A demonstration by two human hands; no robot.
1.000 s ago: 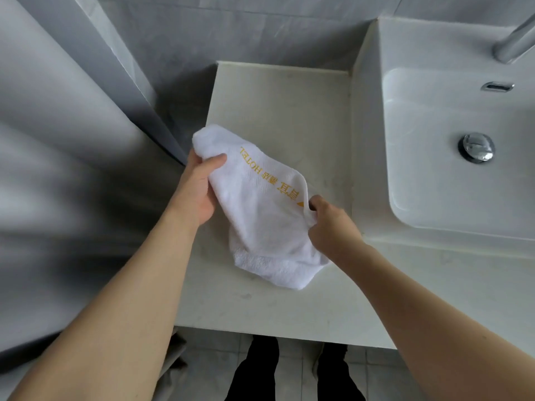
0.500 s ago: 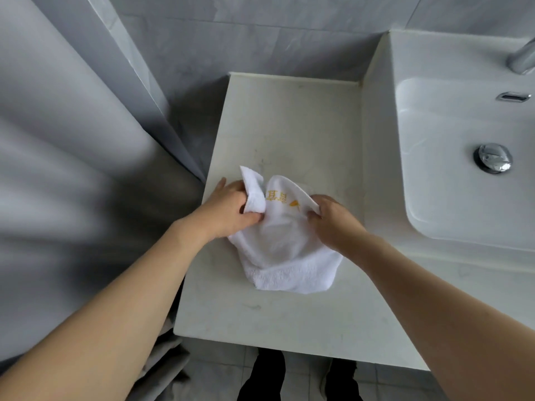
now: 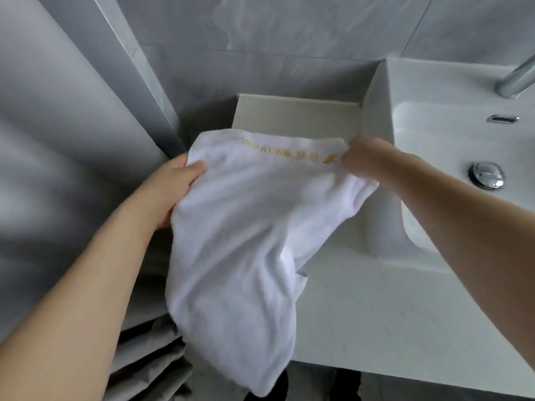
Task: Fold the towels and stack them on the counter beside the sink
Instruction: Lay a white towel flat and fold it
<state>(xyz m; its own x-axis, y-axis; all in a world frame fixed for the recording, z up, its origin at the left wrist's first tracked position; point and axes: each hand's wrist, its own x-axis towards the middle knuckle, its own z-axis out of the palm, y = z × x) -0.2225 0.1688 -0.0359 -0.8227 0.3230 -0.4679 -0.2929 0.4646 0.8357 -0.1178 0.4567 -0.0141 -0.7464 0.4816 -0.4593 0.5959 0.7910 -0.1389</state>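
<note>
Two hands share one white towel here — it is held up in the air over the near-left part of the table, its top edge stretched level, the rest hanging in loose folds past the table's front edge. The left hand grips the left top corner, thumb curled over the cloth. The right hand holds the right top corner just beside the gold lettering; it looks like a pinch, though blur hides the fingers. The sink sits just to the right, its drain plug and tap in sight.

By the look of it, this cloth is soft, light and limp — no stiffness at all, so it will sag wherever it is not held. Corners are the place to take it: both along the top hem keep the edge straight for a clean fold. Nothing folded shows on the table yet, so the stack is not begun.
</note>
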